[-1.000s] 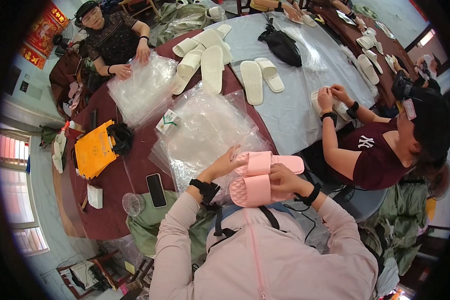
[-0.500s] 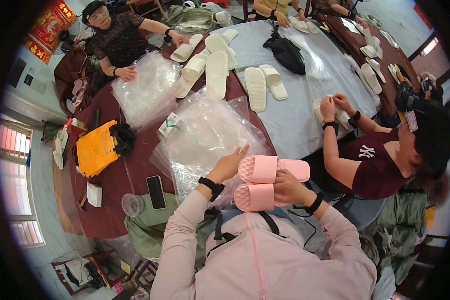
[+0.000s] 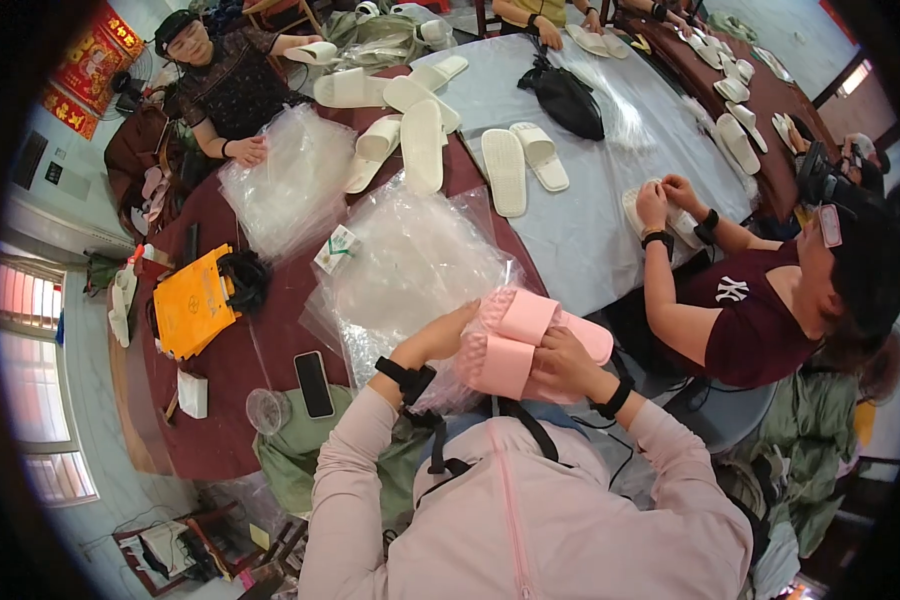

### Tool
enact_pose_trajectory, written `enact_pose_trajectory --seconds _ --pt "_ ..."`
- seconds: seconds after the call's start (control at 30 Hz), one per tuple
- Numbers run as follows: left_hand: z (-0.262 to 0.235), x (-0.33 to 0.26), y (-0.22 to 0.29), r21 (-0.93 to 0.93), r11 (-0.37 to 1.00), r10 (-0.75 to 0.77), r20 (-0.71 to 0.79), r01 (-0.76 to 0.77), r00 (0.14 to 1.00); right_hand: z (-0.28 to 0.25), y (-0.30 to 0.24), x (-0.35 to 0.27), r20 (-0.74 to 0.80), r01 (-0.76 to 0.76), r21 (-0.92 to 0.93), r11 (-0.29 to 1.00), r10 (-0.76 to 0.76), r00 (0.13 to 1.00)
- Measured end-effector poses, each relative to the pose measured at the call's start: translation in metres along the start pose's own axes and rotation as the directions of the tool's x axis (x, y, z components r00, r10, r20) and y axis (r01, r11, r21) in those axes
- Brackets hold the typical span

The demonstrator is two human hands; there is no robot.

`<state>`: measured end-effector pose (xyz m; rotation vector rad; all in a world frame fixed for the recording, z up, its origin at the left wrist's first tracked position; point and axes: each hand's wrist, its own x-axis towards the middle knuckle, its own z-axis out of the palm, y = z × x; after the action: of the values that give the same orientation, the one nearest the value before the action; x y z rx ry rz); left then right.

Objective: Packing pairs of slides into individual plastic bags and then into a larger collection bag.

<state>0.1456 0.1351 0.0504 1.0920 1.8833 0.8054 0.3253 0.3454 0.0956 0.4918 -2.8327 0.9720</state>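
Note:
A pair of pink slippers (image 3: 530,335) is held close in front of my chest, one pressed against the other. My left hand (image 3: 448,332) grips their left end, and my right hand (image 3: 560,362) holds them from below on the right. Both wrists wear black bands. Just beyond the slippers lies a heap of clear plastic bags (image 3: 410,262) on the dark red table (image 3: 240,370).
A black phone (image 3: 313,384) and a clear cup (image 3: 267,408) lie left of my arm. An orange bag (image 3: 192,300) sits farther left. White slippers (image 3: 422,140) lie across the table. People sit at the right and far left; a black bag (image 3: 567,98) rests on the grey cloth.
The two pink slippers have been brought together and turned, from lying side by side to stacked against each other. My hands closed in on them.

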Motion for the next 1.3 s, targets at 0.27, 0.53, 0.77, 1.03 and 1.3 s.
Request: enact_pose_trajectory --seconds 0.27,0.53,0.77,1.03,1.3 --pt "0.013 -0.016 0.018 0.197 0.979 0.093 -0.216 -0.050 0.972 0.010 -0.015 0.014 -0.108 -0.024 -0.197 0.980 0.003 0.994" --pt "0.030 -0.017 0.064 0.484 0.855 0.060 -0.445 0.184 0.894 0.033 -0.028 0.018 -0.138 -0.066 -0.221 0.973 0.036 0.990" --pt "0.035 -0.021 0.089 0.581 0.810 0.244 -0.452 0.075 0.858 0.037 -0.032 0.030 -0.178 -0.012 -0.247 0.969 -0.033 0.983" --pt "0.030 -0.032 0.119 0.527 0.849 0.232 -0.325 -0.029 0.917 0.051 -0.015 0.048 -0.217 -0.063 -0.417 0.907 -0.032 0.976" --pt "0.040 -0.044 0.143 0.590 0.791 0.370 -0.249 -0.163 0.895 0.038 -0.025 0.065 -0.107 0.107 -0.428 0.898 -0.168 0.980"
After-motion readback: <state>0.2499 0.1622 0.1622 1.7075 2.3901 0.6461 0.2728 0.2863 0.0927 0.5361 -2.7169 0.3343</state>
